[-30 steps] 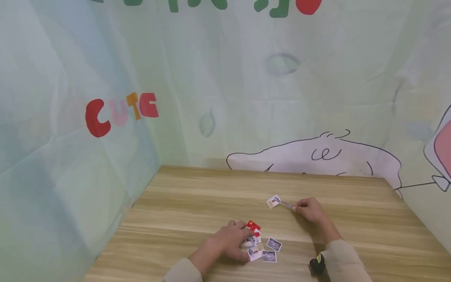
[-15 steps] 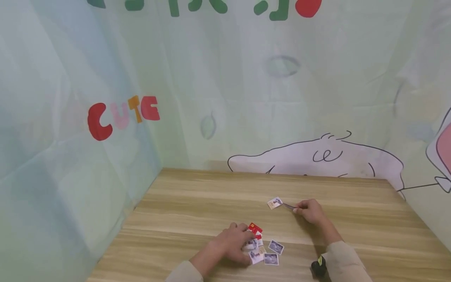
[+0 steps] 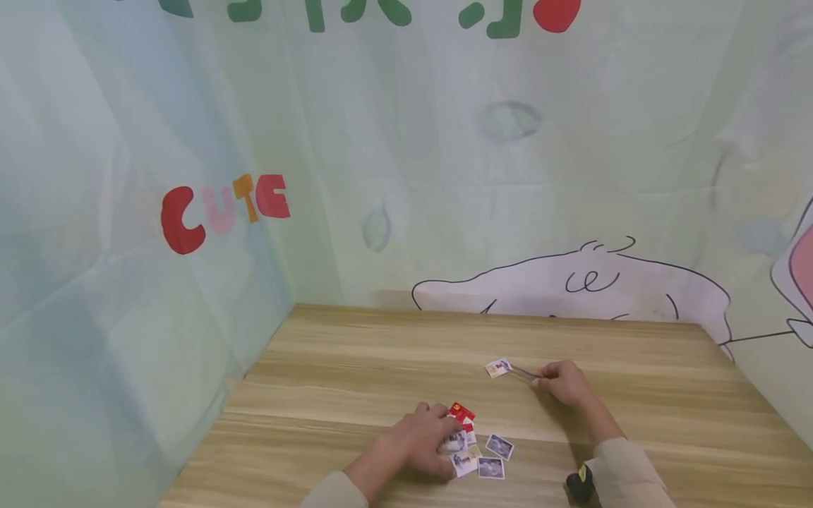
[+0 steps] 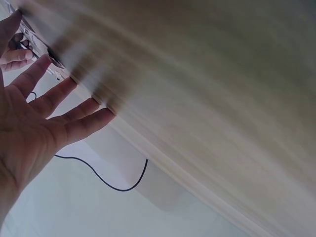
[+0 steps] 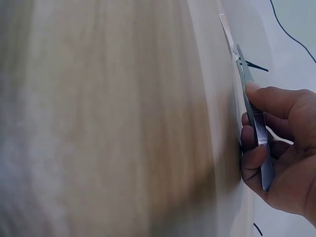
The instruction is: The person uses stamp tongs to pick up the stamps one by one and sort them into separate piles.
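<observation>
R hand (image 3: 563, 383) grips tweezers (image 5: 260, 129), L hand (image 3: 419, 439) nr cards (image 3: 466, 463)

Lettering (image 3: 230, 212) "CUTE", multicoloured, on left backdrop (image 3: 70, 353) | green characters (image 3: 395, 10), rear backdrop (image 3: 438, 162), cropped, unread | small yellow emblem (image 3: 456, 407), red card (image 3: 464, 412)

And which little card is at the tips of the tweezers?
The pale card farthest back, all alone at the tips of the tweezers; the other cards are bunched by the left hand.
</observation>
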### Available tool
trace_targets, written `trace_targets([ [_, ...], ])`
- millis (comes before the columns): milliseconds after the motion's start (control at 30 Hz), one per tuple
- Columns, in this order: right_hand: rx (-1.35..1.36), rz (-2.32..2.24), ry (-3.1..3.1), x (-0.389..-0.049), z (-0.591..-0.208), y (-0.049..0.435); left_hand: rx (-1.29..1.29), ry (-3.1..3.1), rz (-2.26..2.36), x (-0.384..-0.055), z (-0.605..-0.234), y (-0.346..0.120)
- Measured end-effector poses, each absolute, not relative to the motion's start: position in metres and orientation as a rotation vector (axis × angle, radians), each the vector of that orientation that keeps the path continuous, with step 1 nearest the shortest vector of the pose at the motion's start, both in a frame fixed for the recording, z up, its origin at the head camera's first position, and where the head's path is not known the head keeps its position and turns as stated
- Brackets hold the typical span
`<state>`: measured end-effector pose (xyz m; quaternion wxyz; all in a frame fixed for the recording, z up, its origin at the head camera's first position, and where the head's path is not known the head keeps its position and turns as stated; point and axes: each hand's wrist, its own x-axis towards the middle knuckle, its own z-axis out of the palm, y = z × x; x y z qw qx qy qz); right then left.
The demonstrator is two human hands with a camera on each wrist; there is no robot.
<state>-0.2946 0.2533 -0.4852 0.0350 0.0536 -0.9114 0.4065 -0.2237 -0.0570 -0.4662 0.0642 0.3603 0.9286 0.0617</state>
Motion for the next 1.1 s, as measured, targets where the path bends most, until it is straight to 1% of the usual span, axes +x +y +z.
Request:
trace_targets([
  [400,0.13,1.229,-2.816,-0.289,-0.48,0.259,1.081,2.805,0.19,-0.224,-0.465,-0.057],
  [633,0.192,1.255,-2.781,-0.281,-0.482,0.262,1.089,2.802,0.192,-0.224,-0.466,-0.057],
  [800,0.185,1.294,-2.797,-0.277,-0.484,0.263,1.085,2.802,0.187,-0.224,-0.468,-0.057],
  [1100,0.228,1.362,-2.84,-0.267,-0.475,0.258,1.078,2.798,0.206,-0.223,-0.468,-0.057],
])
